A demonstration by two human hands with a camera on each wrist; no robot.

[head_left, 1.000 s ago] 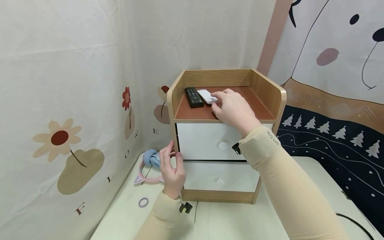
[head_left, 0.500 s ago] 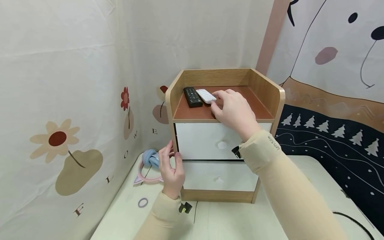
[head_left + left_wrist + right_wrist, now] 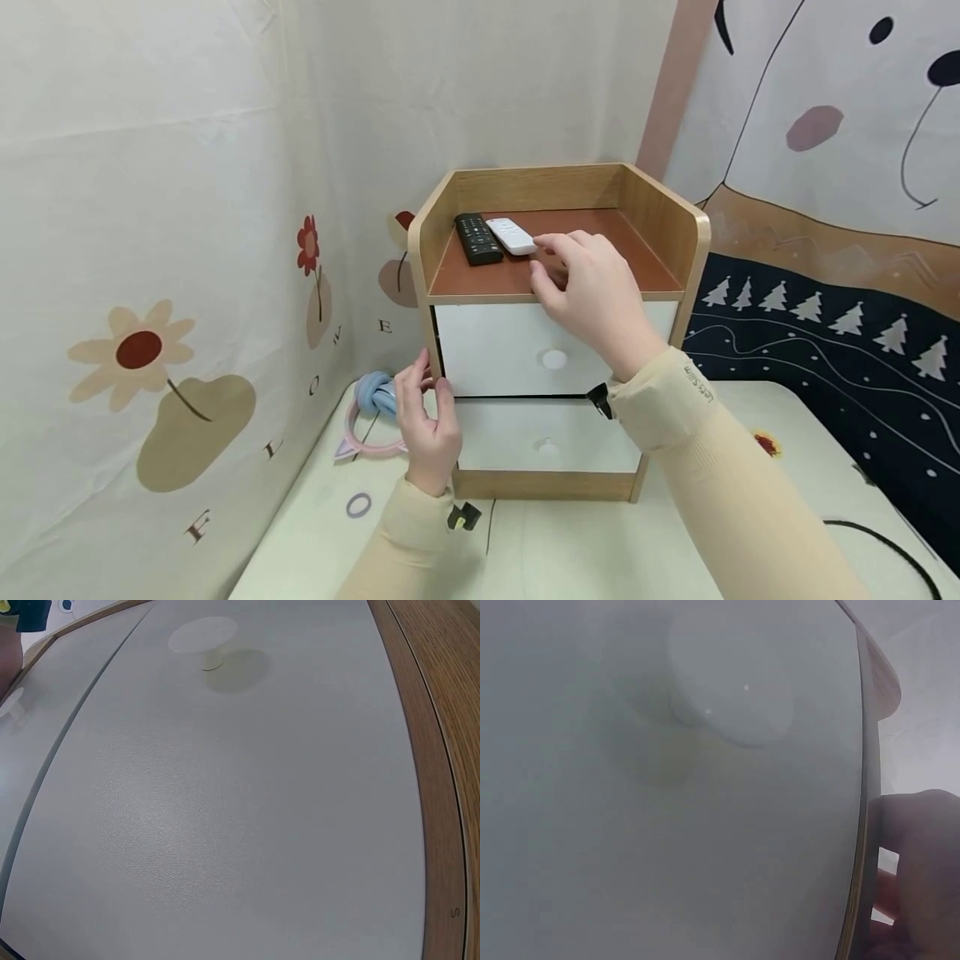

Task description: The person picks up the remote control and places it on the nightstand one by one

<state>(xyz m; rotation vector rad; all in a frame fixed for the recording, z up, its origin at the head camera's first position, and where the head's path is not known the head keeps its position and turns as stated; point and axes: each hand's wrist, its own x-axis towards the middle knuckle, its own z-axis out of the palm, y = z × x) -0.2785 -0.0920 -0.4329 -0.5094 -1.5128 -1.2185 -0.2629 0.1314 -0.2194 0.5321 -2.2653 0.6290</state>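
Note:
A small wooden cabinet [image 3: 543,486] with two white drawers stands on the table. On its brown top lie a black remote [image 3: 477,239] and, right beside it, a white remote [image 3: 512,237]. My right hand [image 3: 594,293] hovers over the top's front edge, fingers bent and parted, the index fingertip at or very near the white remote's near end. My left hand [image 3: 431,429] rests against the cabinet's left side with loosely bent fingers. The left wrist view shows a white drawer front [image 3: 247,795]; in the right wrist view, part of my right hand [image 3: 926,877] is beyond the cabinet's edge.
Left of the cabinet lie a blue knotted item [image 3: 375,393], a pink headband [image 3: 378,451] and a small purple ring [image 3: 358,505]. A red-and-yellow flower [image 3: 767,443] and a black cable [image 3: 885,543] are at the right. Printed curtains stand behind and at the left.
My right hand has shifted slightly right, its thumb and index finger wider apart. The flower has come into sight beside the right sleeve. My left hand stays at the cabinet's side.

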